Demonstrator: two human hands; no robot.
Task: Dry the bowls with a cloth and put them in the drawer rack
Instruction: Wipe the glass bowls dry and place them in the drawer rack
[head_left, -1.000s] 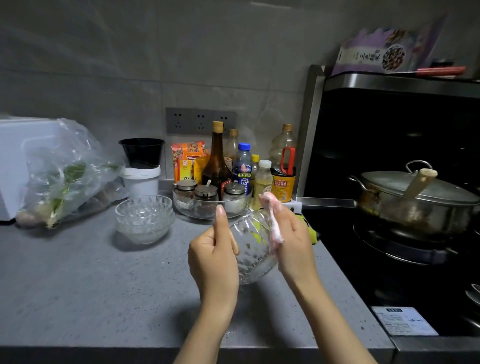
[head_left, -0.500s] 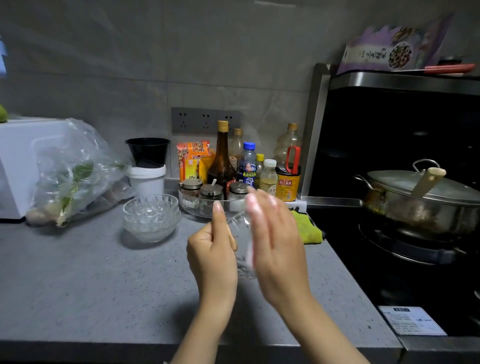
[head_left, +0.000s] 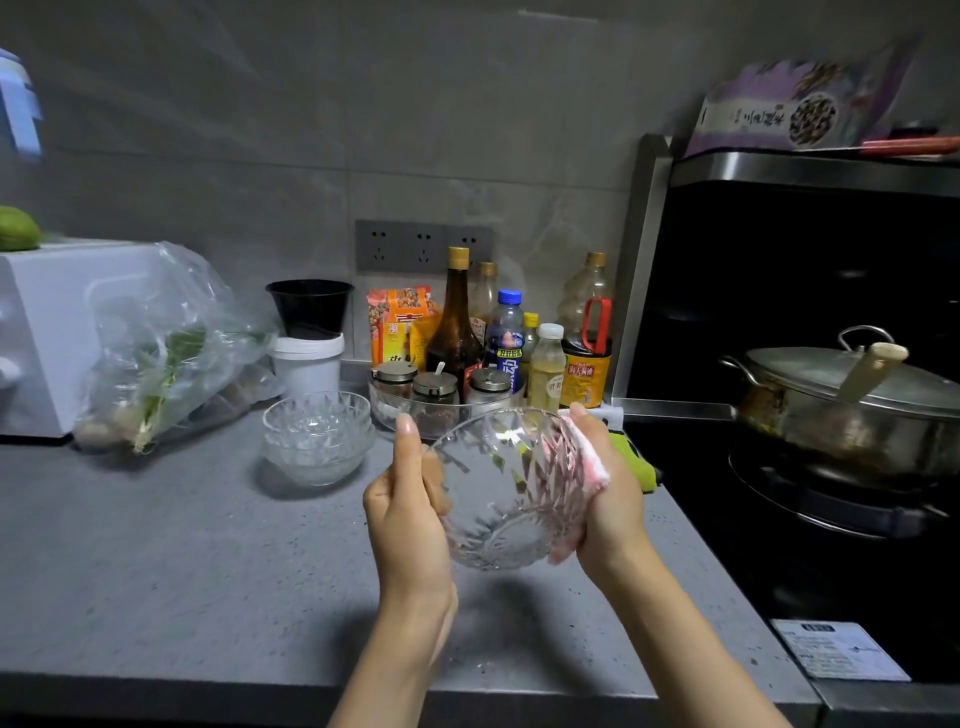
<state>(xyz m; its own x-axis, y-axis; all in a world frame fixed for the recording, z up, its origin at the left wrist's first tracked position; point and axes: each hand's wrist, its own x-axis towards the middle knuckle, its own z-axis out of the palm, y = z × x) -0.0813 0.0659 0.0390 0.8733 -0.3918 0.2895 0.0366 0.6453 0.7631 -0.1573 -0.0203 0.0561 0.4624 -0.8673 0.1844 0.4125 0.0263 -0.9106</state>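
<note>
A cut-glass bowl (head_left: 498, 493) is held tilted above the grey counter (head_left: 182, 561), its opening facing me. My left hand (head_left: 410, 514) pinches its left rim, thumb up. My right hand (head_left: 610, 499) presses a pink and white cloth (head_left: 584, 467) against the bowl's right outer wall, fingers curved round cloth and bowl. A stack of similar glass bowls (head_left: 317, 436) stands on the counter to the left. No drawer rack is in view.
Behind the bowl is a glass dish of spice jars (head_left: 436, 400) and several bottles (head_left: 457, 322). A plastic bag of greens (head_left: 166, 343) leans on a white appliance (head_left: 47, 332) at left. A lidded pot (head_left: 852, 400) sits on the stove at right. A green cloth (head_left: 636, 462) lies by the stove edge.
The bowl has turned in my hands, so its opening now faces me. My right hand with the cloth went from in front of the bowl to its right outer side.
</note>
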